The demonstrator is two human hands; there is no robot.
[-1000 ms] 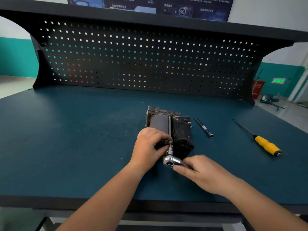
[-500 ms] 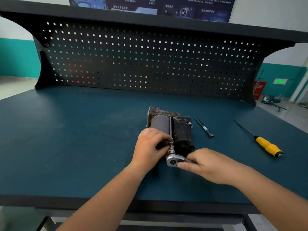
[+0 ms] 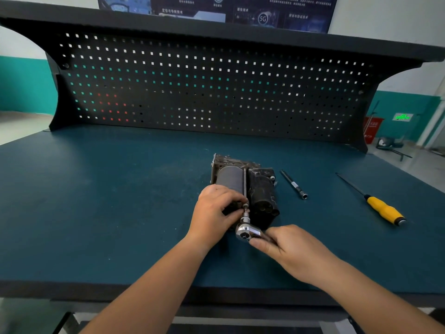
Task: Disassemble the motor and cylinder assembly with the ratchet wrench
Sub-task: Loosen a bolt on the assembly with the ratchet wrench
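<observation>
Motor and cylinder assembly (image 3: 261, 189) lies mid-tabletop (image 3: 96, 213), nearer the front edge. Left hand (image 3: 214, 210) curls round its near end. Right hand (image 3: 293, 251) grips the ratchet wrench (image 3: 246, 231) handle, which has swung back down since half a second ago, probably mid-stroke on the long bolt (image 3: 245, 182), still seated.

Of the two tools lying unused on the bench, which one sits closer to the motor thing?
The slim dark bar with a silver tip, just right of the assembly; the yellow-handled screwdriver lies farther right.
</observation>
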